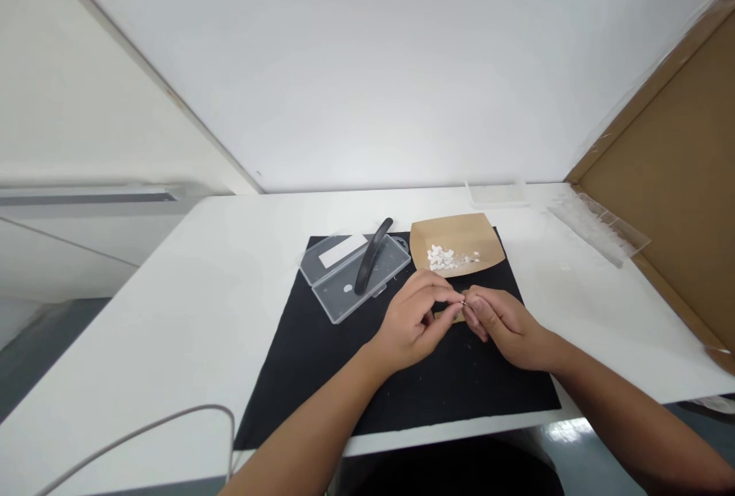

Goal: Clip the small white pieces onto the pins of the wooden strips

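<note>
Over the black mat, my left hand and my right hand meet fingertip to fingertip. Both are closed in a pinch on a tiny dark or metallic piece, too small to name. Part of a small brown piece shows beneath my fingers; the rest is hidden. Just beyond the hands sits a shallow brown paper tray holding many small white bits. Left of it lies an opened clear plastic case, with a black curved handle resting across it.
The white table carries a clear shallow tray by the wall and a clear compartment box at right. A large cardboard panel stands along the right side. A cable loops at lower left.
</note>
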The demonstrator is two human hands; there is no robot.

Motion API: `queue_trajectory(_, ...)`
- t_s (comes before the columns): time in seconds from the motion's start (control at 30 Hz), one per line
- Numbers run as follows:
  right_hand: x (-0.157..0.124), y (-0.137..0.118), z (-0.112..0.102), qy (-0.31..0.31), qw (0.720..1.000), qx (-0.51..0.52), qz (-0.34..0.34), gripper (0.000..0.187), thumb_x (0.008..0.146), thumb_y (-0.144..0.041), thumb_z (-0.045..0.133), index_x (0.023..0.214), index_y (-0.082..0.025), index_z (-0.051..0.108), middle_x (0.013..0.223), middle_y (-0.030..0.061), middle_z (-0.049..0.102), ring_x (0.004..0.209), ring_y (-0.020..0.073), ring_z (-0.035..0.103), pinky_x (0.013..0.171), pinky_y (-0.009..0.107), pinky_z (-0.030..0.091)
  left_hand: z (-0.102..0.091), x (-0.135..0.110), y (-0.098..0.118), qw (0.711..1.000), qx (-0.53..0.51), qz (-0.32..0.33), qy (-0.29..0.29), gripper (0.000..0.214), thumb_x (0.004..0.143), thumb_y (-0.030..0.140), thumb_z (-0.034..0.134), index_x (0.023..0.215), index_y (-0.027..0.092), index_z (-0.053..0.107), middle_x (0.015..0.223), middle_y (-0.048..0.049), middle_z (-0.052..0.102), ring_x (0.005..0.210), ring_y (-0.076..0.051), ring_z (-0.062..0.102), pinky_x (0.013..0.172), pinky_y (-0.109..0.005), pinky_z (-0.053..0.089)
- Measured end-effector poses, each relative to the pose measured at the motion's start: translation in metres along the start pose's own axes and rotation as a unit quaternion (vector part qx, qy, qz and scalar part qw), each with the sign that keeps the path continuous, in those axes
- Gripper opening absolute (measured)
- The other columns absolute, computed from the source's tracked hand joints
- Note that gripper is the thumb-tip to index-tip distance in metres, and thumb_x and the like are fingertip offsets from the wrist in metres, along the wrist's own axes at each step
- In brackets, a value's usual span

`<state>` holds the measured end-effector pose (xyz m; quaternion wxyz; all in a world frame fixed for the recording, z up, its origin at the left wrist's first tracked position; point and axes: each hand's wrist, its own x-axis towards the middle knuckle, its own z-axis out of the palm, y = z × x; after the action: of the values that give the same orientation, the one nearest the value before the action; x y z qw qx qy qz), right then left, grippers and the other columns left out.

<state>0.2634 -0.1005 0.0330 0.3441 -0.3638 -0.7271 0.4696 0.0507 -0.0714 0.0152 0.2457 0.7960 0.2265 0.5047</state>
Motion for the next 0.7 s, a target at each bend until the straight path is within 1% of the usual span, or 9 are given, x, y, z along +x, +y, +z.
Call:
queue_trajectory(0.1, -0.0017, -0.0013, 0.0046, -0.008, 0.996, 0.083, 0.035, 0.044, 0.116, -0.045, 0.036, 0.080, -0.022, 0.048, 0.067, -0.0039, 0.049, 0.062, 0.0125, 0.048, 0.065, 0.028, 0.042, -0.0009, 0.0016, 0.0016, 1.000, 0.000, 0.012, 0.000, 0.019, 0.098, 0.011, 0.068, 0.115, 0.018, 0.074, 0.097, -0.0089, 0.071, 0.086, -0.016, 0.066, 0.059, -0.021, 0.053)
queue_trajectory(0.2, -0.0030, 0.0014, 0.0089, -0.011, 0.988, 0.146, 0.053, 0.043, 0.115, -0.048, 0.038, 0.082, -0.022, 0.047, 0.066, -0.0051, 0.046, 0.060, 0.0119, 0.045, 0.061, 0.028, 0.040, -0.0016, 0.0033, 0.0024, 1.000, -0.001, 0.023, 0.002, 0.021, 0.098, 0.010, 0.067, 0.115, 0.019, 0.075, 0.096, -0.0087, 0.071, 0.086, -0.017, 0.067, 0.063, -0.024, 0.055)
queue_trajectory(0.3, -0.0030, 0.0043, 0.0112, -0.005, 0.982, 0.175, 0.064, 0.043, 0.115, -0.050, 0.039, 0.083, -0.023, 0.046, 0.066, -0.0058, 0.044, 0.058, 0.0115, 0.042, 0.058, 0.028, 0.039, -0.0011, 0.0041, 0.0024, 1.000, 0.000, 0.021, 0.011, 0.019, 0.098, 0.011, 0.068, 0.113, 0.019, 0.077, 0.095, -0.0089, 0.072, 0.080, -0.015, 0.065, 0.058, -0.022, 0.052)
queue_trajectory(0.4, -0.0025, 0.0048, 0.0103, -0.003, 0.991, 0.122, 0.057, 0.042, 0.115, -0.049, 0.039, 0.083, -0.022, 0.048, 0.067, -0.0050, 0.046, 0.060, 0.0119, 0.044, 0.061, 0.028, 0.039, 0.0004, 0.0042, 0.0026, 1.000, -0.004, -0.004, 0.014, 0.017, 0.097, 0.012, 0.069, 0.109, 0.019, 0.078, 0.092, -0.0086, 0.071, 0.079, -0.015, 0.064, 0.052, -0.019, 0.049)
queue_trajectory(0.5, -0.0020, 0.0041, 0.0079, 0.000, 0.999, 0.040, 0.028, 0.040, 0.115, -0.045, 0.040, 0.085, -0.021, 0.052, 0.070, -0.0034, 0.051, 0.064, 0.0125, 0.047, 0.064, 0.028, 0.040, 0.0020, 0.0042, 0.0030, 0.999, -0.001, -0.029, 0.015, 0.013, 0.095, 0.012, 0.070, 0.104, 0.019, 0.079, 0.088, -0.0071, 0.070, 0.078, -0.014, 0.064, 0.051, -0.017, 0.049)
queue_trajectory(0.63, -0.0006, 0.0049, 0.0065, 0.010, 0.999, -0.042, -0.007, 0.033, 0.113, -0.038, 0.044, 0.087, -0.021, 0.054, 0.077, -0.0017, 0.054, 0.069, 0.0128, 0.048, 0.066, 0.027, 0.039, 0.0030, 0.0045, 0.0034, 0.999, 0.013, -0.040, 0.024, 0.011, 0.094, 0.012, 0.072, 0.100, 0.019, 0.078, 0.086, -0.0065, 0.070, 0.079, -0.015, 0.064, 0.048, -0.016, 0.046)
queue_trajectory(0.7, 0.0004, 0.0063, 0.0068, 0.018, 0.997, -0.076, -0.016, 0.031, 0.113, -0.035, 0.043, 0.088, -0.021, 0.054, 0.079, -0.0016, 0.055, 0.069, 0.0128, 0.049, 0.067, 0.027, 0.039, 0.0033, 0.0050, 0.0037, 0.999, 0.028, -0.031, 0.032, 0.012, 0.093, 0.012, 0.072, 0.101, 0.019, 0.077, 0.085, -0.0059, 0.070, 0.080, -0.016, 0.065, 0.052, -0.019, 0.049)
